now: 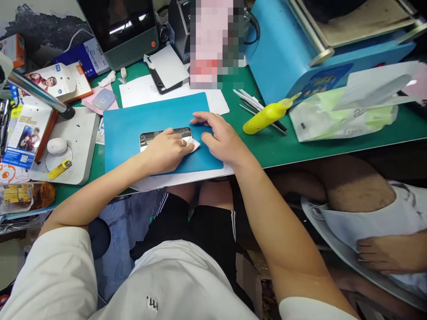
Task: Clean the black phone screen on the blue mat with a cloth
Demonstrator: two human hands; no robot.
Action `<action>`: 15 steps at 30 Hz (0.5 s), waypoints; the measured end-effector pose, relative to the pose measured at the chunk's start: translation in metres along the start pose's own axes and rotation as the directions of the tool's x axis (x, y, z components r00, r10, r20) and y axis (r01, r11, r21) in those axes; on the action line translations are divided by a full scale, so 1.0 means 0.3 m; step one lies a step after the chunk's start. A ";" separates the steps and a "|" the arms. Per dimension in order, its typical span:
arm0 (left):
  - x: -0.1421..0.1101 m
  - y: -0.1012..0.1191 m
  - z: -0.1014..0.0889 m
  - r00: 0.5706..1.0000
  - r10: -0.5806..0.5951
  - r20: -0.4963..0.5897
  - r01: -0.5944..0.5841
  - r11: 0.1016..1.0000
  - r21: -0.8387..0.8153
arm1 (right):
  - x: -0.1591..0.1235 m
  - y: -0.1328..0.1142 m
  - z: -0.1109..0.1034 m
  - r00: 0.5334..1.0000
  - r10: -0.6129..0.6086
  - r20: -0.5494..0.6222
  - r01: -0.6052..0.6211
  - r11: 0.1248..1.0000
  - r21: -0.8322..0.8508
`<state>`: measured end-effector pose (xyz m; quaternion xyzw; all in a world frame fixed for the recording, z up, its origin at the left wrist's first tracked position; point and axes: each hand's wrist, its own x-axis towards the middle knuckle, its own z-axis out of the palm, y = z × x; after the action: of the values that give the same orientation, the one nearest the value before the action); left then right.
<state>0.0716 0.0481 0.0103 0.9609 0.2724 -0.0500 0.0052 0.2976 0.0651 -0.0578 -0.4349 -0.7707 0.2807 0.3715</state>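
Note:
A smartphone (145, 139) with a glossy, reflective face lies flat on a blue mat (123, 120). Across its middle rests my left hand (165, 152), a ring on one finger, with a small white wipe (194, 145) pinched under the fingers at the phone's right end. Part of the phone is hidden beneath this hand. My right hand (222, 137) is just right of the phone, over the mat's right edge; its fingers are apart and bent a little, holding nothing.
Right of the mat are a yellow squeeze bottle (263, 119), thin tools (248, 100) and a tissue pack (343, 115). A blue machine (276, 58) stands behind. At left are a grey box (80, 146), a lighter (60, 169) and a lamp arm (40, 92). Another person's knee (360, 186) is at right.

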 end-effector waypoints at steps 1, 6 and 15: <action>-0.003 -0.001 -0.003 1.000 -0.004 -0.002 0.004 1.000 -0.002 | -0.001 -0.002 0.000 1.000 -0.014 0.016 0.014 1.000 -0.026; -0.121 -0.044 -0.017 0.994 -0.103 -0.022 0.104 0.995 0.011 | -0.004 -0.006 -0.005 0.996 -0.054 0.068 0.061 0.993 -0.098; -0.339 -0.099 -0.024 0.973 -0.232 -0.001 0.231 0.970 0.076 | -0.013 -0.004 -0.007 0.998 -0.039 0.054 0.043 0.996 -0.083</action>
<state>-0.0295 0.0206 0.0281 0.9219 0.3805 -0.0640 -0.0358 0.3002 0.0614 -0.0570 -0.4268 -0.8002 0.2516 0.3381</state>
